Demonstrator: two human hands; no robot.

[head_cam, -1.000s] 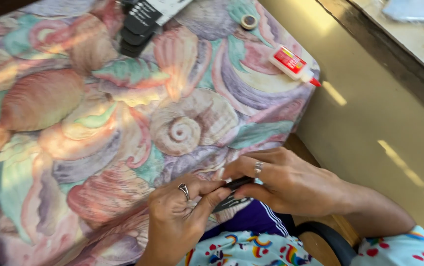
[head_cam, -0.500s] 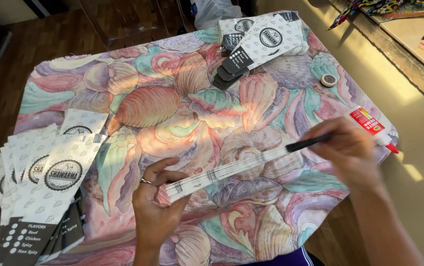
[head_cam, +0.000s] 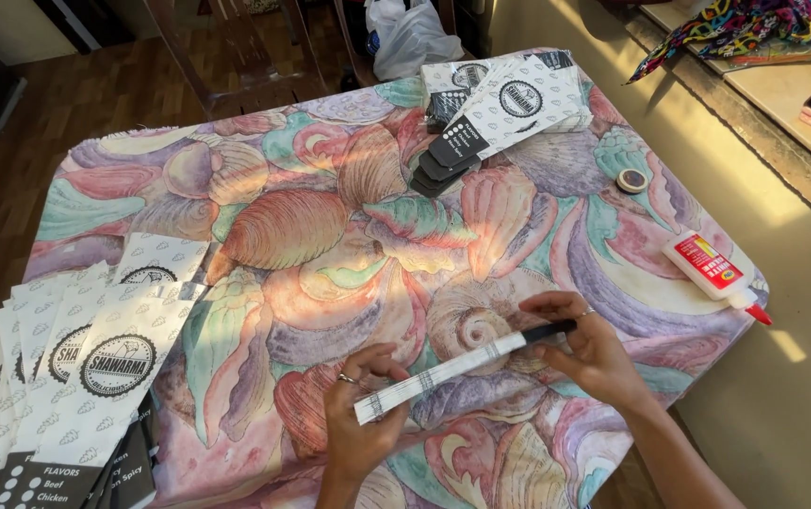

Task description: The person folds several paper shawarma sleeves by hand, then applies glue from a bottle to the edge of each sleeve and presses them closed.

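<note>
Both my hands hold one long folded paper strip (head_cam: 462,366), white with a black end, seen edge-on above the shell-patterned tablecloth (head_cam: 330,236). My left hand (head_cam: 360,413) pinches its near left end with a ringed finger showing. My right hand (head_cam: 586,351) grips the black far end between fingers and thumb.
A fanned stack of printed white-and-black paper sleeves (head_cam: 75,377) lies at the table's left edge. Another pile of sleeves (head_cam: 499,108) sits at the far side. A glue bottle (head_cam: 714,273) with a red tip lies at the right edge, a small tape roll (head_cam: 631,180) beyond it.
The view has risen from close over my lap to the whole table. My hands, first bunched together on the strip, now hold it stretched out by both ends over the cloth.
</note>
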